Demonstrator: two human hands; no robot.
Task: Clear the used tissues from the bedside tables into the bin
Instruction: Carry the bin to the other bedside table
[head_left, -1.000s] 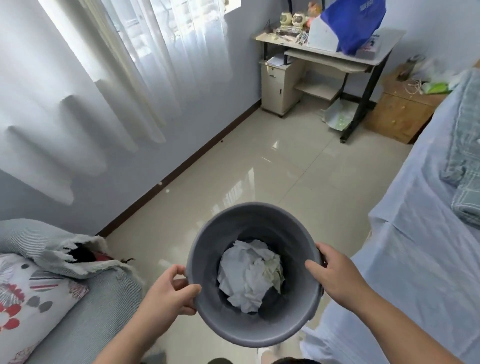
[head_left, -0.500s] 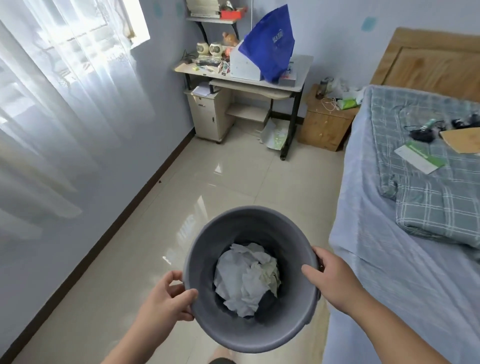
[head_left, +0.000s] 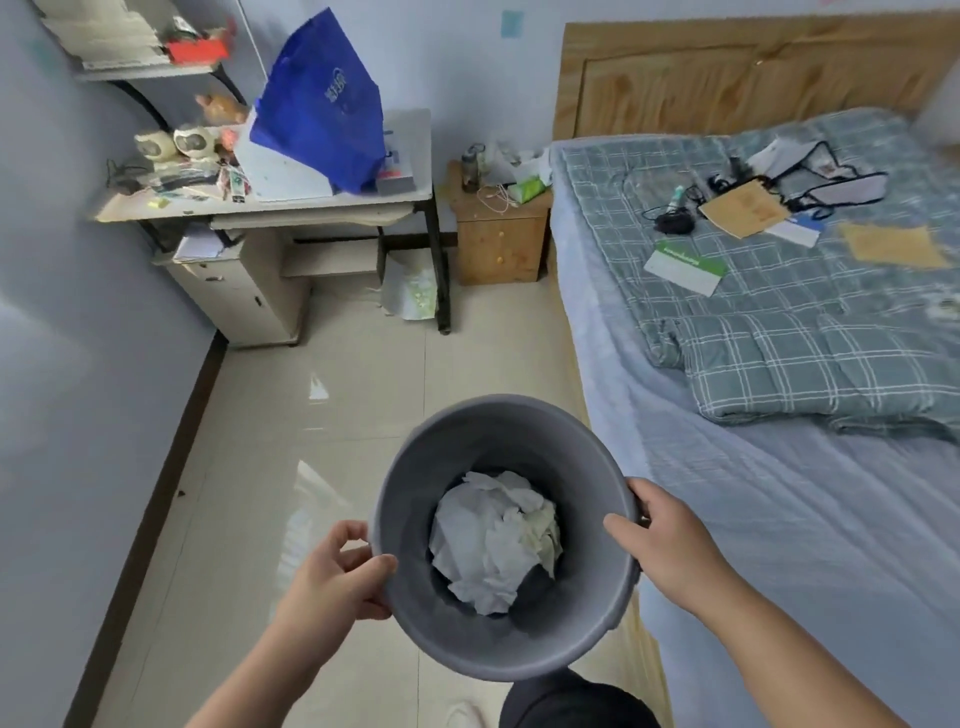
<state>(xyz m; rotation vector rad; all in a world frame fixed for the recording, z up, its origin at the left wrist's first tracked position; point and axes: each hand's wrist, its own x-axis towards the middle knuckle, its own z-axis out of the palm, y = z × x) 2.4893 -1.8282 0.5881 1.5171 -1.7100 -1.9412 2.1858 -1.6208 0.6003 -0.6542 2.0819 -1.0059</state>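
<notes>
I hold a round grey bin (head_left: 470, 431) in front of me, above the tiled floor. My left hand (head_left: 337, 577) grips its left rim and my right hand (head_left: 670, 545) grips its right rim. Crumpled white tissues (head_left: 493, 540) lie at the bottom of the bin. Far ahead, a wooden bedside table (head_left: 501, 239) stands between the desk and the bed. On its top are white crumpled tissues (head_left: 506, 158), a green tissue pack (head_left: 530, 188), a dark bottle and a white cable.
A bed (head_left: 779, 467) with a checked quilt and scattered papers and cables fills the right side. A cluttered desk (head_left: 291, 202) with a blue bag (head_left: 322, 104) stands at the back left, a small cabinet under it. Bare tiled floor (head_left: 332, 415) runs between wall and bed.
My view has swung to the right, from the window and curtain toward the bed and headboard. The bedside table has come more into view. Both hands have kept hold of the bin.
</notes>
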